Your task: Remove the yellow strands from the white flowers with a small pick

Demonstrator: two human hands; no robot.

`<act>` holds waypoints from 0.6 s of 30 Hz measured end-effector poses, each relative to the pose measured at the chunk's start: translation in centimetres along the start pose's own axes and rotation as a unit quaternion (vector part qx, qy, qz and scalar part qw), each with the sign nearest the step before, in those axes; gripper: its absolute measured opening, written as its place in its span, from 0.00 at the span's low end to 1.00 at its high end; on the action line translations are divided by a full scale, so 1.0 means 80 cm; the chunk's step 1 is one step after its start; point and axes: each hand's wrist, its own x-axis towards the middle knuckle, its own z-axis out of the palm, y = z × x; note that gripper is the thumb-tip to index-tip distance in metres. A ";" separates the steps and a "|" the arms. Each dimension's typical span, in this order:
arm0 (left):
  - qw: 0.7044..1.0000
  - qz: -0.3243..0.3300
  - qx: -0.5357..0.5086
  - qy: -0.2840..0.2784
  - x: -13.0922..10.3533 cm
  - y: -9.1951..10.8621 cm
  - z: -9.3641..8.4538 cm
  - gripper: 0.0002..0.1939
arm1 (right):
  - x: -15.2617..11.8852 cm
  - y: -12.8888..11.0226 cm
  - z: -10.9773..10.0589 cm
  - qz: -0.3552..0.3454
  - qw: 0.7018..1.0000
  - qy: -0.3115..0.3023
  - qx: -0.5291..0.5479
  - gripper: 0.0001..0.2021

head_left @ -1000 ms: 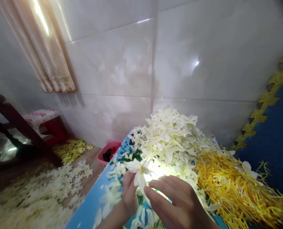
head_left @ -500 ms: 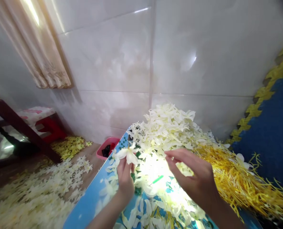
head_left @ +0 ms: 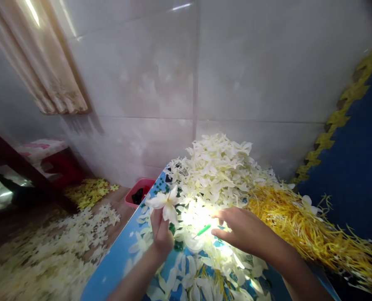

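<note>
A white flower (head_left: 168, 202) with spread petals stands up from the pinched fingers of my left hand (head_left: 162, 234), over the left part of the blue table (head_left: 110, 267). My right hand (head_left: 240, 230) is over the brightly lit petals, thumb and forefinger apart, with nothing seen between them. Just left of its fingertips lies a thin tool with a green handle (head_left: 203, 230), over a pale round dish (head_left: 193, 244). Behind both hands rises a heap of white petals (head_left: 220, 167).
Yellow strands (head_left: 295, 221) are piled at the right, beside a blue mat with a yellow edge (head_left: 339, 117). A pink basin (head_left: 130, 200) stands left of the table. White flowers (head_left: 41, 251) cover the floor at the left, near a red stool (head_left: 62, 165).
My right hand has moved down and slightly left, and its thumb and forefinger have parted. The flower in my left hand has tilted to face the camera more. The view has shifted slightly.
</note>
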 end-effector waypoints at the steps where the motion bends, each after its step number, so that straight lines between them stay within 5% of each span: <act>1: 1.000 0.005 -0.002 -0.010 0.000 -0.001 -0.001 0.12 | 0.000 0.002 0.001 0.003 1.000 -0.002 -0.005 0.09; 18: 0.997 -0.015 0.069 0.012 0.008 0.024 0.020 0.12 | 0.001 0.037 -0.013 0.048 0.995 0.025 -0.081 0.12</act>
